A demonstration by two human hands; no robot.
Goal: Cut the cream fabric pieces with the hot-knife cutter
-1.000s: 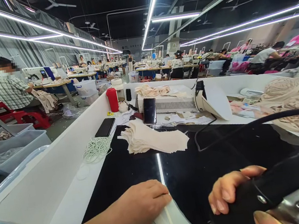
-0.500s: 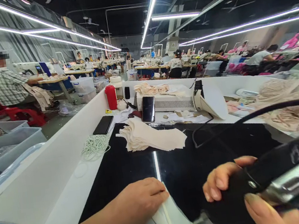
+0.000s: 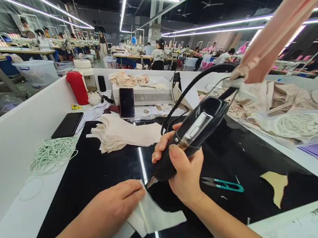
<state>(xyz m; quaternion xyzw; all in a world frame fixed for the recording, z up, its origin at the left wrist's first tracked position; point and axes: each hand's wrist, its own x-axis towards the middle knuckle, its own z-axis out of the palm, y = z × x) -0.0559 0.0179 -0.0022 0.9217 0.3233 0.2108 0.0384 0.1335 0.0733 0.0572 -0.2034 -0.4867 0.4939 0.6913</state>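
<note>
In the head view, my left hand (image 3: 116, 205) has its fingers closed on the upper edge of a cream fabric piece (image 3: 157, 213) with a seam line along it. My right hand (image 3: 185, 166) is wrapped around a black corded power tool (image 3: 195, 125) with a pointed metal tip. That tip points down and left, close by the fabric's edge and my left fingertips; whether it touches the cloth I cannot tell. A pink cloth strip (image 3: 285, 26) is tied to the tool's rear end. Teal thread snips (image 3: 227, 186) lie right of my right hand.
Stacked cream fabric pieces (image 3: 125, 133) lie on the black work surface (image 3: 77, 193). Pale green cord (image 3: 53, 153), a black phone (image 3: 67, 125) and a red bottle (image 3: 77, 88) stand left. Beige garments (image 3: 296, 107) pile up right. A yellowish scrap (image 3: 276, 185) lies near the front.
My right hand has brought the tool from the near right to the cloth at my left hand. The view has turned right, so the snips and scrap now show. My left hand keeps its hold.
</note>
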